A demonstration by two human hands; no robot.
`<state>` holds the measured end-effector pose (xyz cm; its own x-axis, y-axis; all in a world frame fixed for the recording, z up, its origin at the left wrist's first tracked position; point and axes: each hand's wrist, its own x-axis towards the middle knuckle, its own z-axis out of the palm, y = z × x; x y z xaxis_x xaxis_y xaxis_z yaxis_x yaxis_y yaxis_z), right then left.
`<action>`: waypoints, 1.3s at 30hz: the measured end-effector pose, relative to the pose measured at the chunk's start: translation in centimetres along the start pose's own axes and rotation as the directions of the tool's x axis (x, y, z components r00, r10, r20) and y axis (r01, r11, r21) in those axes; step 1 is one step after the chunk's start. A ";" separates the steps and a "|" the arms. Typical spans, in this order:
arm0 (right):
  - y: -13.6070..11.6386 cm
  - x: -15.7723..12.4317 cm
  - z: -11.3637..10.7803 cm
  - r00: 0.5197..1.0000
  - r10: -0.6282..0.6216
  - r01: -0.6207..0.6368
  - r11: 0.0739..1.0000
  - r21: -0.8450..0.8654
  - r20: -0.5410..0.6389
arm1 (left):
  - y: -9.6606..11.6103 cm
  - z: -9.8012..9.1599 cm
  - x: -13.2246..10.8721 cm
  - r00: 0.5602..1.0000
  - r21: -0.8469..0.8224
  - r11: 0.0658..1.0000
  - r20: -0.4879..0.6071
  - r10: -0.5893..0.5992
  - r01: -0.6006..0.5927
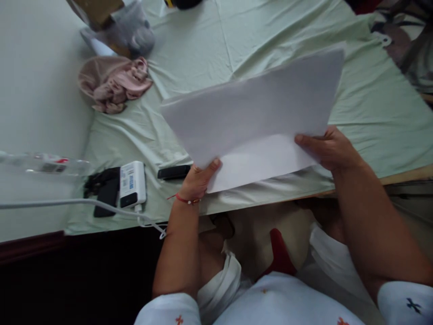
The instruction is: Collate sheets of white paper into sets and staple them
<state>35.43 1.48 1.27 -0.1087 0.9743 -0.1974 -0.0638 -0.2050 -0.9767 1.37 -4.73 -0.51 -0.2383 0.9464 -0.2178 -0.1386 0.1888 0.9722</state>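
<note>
Left grip [198, 180], right grip [334, 148] tight on paper [252, 122] above green cloth [382, 117], probable wall [37, 99] alongside

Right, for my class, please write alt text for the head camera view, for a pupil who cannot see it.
A person's left hand and right hand hold white paper near its lower corners, above pale green fabric. Further left lie a crumpled pink cloth, a white device and a small black object.

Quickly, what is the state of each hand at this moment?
Left hand: closed on the white rectangular paper, near its lower left corner, thumb on top.
Right hand: closed on its right side, thumb on top.
</note>
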 end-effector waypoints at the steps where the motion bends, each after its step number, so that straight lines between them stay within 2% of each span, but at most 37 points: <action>1: 0.0 0.0 0.0 1.000 0.016 -0.016 1.000 0.006 0.007 | 0.0 0.1 0.0 1.000 -0.004 1.000 0.001 0.001 -0.001; 5: 0.0 -0.3 -0.1 0.999 0.039 -0.039 0.999 0.001 -0.001 | 0.1 0.2 0.2 1.000 -0.027 0.999 -0.007 -0.026 0.026; 10: -0.2 -0.6 0.2 0.999 0.033 -0.033 0.999 0.020 0.002 | 0.2 0.5 0.2 0.997 -0.027 0.997 -0.034 0.068 -0.069; 13: -0.1 -0.4 0.5 1.000 0.014 -0.014 1.000 0.002 -0.018 | 0.5 0.6 0.1 0.998 -0.045 0.998 -0.041 0.046 -0.047; 16: 0.1 0.0 0.5 0.993 -0.076 0.075 0.997 -0.011 -0.095 | 1.0 0.6 -0.2 0.998 -0.074 0.996 0.043 -0.049 0.052; 19: 0.3 0.2 0.3 0.987 -0.106 0.104 0.994 -0.022 -0.125 | 1.7 0.3 -0.5 0.968 -0.011 0.985 0.186 -0.166 0.171; 22: 0.2 0.2 0.3 0.989 -0.076 0.078 0.997 0.007 -0.124 | 2.1 0.1 -0.8 0.942 0.079 0.975 0.251 -0.222 0.208; 26: 0.0 0.3 0.5 0.993 0.022 -0.020 1.000 0.018 -0.117 | 1.9 -0.1 -1.1 0.963 0.043 0.988 0.220 -0.154 0.148; 31: -0.2 0.5 0.7 0.989 0.085 -0.075 0.994 0.083 -0.120 | 1.9 -0.3 -1.4 0.940 0.013 0.990 0.311 -0.137 0.140; 33: -0.1 0.4 0.7 0.991 0.100 -0.090 0.990 0.107 -0.092 | 2.0 -0.4 -1.5 0.949 0.007 0.989 0.282 -0.141 0.145; 35: -0.1 0.3 0.7 0.993 0.119 -0.118 0.988 0.099 -0.012 | 2.2 -0.6 -1.5 0.959 -0.004 0.988 0.241 -0.150 0.155; 37: 0.1 0.3 0.8 0.990 0.133 -0.136 0.990 0.040 0.055 | 2.2 -0.7 -1.5 0.962 -0.010 0.985 0.216 -0.167 0.173; 39: 0.2 0.4 1.1 0.991 0.127 -0.124 0.990 -0.061 0.044 | 2.1 -0.8 -1.5 0.959 -0.013 0.980 0.209 -0.192 0.200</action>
<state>34.32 1.74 1.10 -0.1596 0.9353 -0.3159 0.0113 -0.3183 -0.9479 0.64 -5.92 1.82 -0.0013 0.9258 -0.3780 -0.1959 0.3704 0.9080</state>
